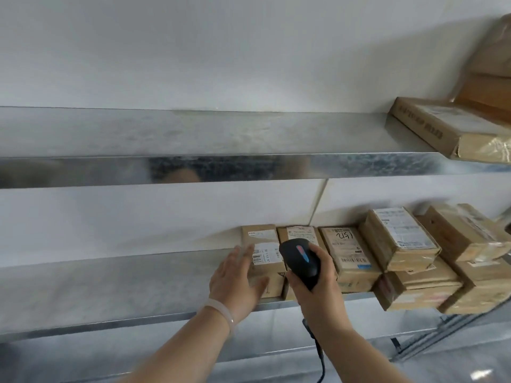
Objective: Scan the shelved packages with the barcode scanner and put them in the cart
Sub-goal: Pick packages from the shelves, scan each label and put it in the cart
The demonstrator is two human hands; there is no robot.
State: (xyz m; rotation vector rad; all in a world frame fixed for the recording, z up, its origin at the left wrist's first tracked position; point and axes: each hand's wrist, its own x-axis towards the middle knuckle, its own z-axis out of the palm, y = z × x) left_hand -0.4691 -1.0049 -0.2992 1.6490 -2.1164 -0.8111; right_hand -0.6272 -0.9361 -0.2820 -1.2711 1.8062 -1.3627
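White wall behind two galvanised metal shelves [110,286]. On the lower one, the left hand [237,280] spreads wide at the left side of the end package [264,244], a brown carton with white barcode labels. The right hand [318,277] grips the black barcode scanner [301,258]. Its long axis is near upright, head leaning left, nose aimed at the cartons. More labelled packages [401,236] are stacked rightward.

The lower shelf [110,286] offers open room left of the boxes [351,252], which crowd its right half, seemingly touching.
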